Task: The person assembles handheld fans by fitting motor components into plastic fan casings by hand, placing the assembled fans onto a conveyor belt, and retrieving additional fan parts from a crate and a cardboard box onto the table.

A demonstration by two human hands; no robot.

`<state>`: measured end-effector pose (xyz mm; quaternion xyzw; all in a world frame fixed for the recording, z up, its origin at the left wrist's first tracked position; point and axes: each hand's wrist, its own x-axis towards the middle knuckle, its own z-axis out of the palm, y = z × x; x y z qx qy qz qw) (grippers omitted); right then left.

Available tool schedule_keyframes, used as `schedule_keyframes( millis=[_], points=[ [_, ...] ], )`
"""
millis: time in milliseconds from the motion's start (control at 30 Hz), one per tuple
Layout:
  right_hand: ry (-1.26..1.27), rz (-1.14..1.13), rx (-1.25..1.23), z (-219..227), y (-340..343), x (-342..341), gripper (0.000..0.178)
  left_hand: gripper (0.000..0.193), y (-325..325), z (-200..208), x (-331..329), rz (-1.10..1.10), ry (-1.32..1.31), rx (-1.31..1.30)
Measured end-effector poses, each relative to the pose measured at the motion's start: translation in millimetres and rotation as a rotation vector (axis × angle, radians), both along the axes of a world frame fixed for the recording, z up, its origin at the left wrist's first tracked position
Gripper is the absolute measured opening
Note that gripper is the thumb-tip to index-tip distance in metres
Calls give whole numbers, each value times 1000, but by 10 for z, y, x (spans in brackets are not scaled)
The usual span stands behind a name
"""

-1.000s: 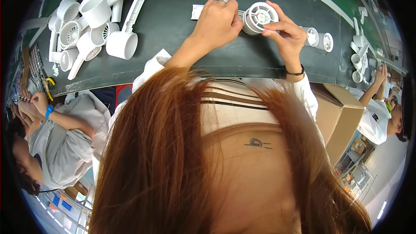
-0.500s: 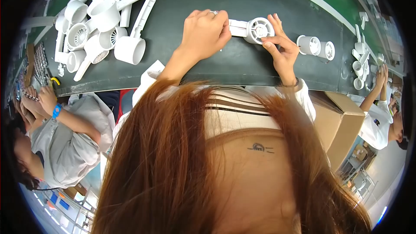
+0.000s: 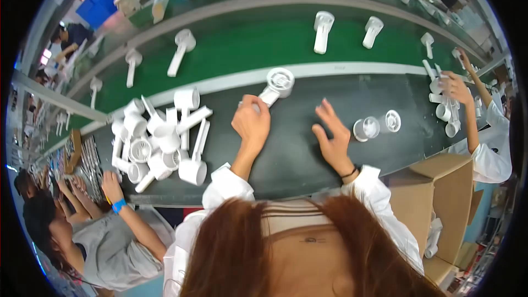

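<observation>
My left hand (image 3: 252, 120) grips the handle of a white handheld fan (image 3: 280, 81) from above. The fan's round, spoked head points away from me, close to the pale rail at the bench's far side. My right hand (image 3: 333, 136) hovers over the dark bench with its fingers spread and nothing in it. To its right, two short white fan cylinders (image 3: 367, 128) sit side by side, apart from my fingers. A heap of white fan housings and handle pieces (image 3: 165, 137) lies left of my left hand.
Beyond the rail (image 3: 330, 69) runs a green conveyor belt (image 3: 253, 33) carrying several spaced-out white fans (image 3: 323, 32). An open cardboard box (image 3: 407, 203) stands at the bench's near right edge. Co-workers sit at left (image 3: 110, 247) and right (image 3: 489, 154), the right one by another fan pile.
The fan has swung from between both hands to the far rail, held by my left hand alone. My right hand has let go of its head and opened. The view has tilted up.
</observation>
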<state>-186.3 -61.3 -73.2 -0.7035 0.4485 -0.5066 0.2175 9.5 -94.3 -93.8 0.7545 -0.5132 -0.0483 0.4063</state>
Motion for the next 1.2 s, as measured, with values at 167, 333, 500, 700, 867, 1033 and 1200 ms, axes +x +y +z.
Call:
schedule_keyframes(
  millis=[167, 333, 500, 700, 867, 1033, 1200],
  points=[
    [-5, 31, -75, 17, 145, -3, 32, 38, -1314, -204, 374, 219, 178, -166],
    [62, -42, -256, 75, 158, -138, 25, 85, -1577, 51, 156, 226, 192, -223],
    [243, -435, -492, 130, 242, -525, 21, 70, -661, 109, -19, -33, -144, 8],
    [413, -646, -78, 291, 175, -789, 51, 20, 592, 457, 125, -351, -160, 31],
    [582, -508, 81, 78, 115, -749, 64, 24, 1080, 640, 530, -236, -141, 108],
    [538, -314, 118, -3, 91, -724, 59, 33, 1304, 905, 908, -90, -481, 55],
    [455, -70, 148, 92, 163, -310, 59, 46, 1463, 650, 1165, -131, -596, 199]
  ],
)
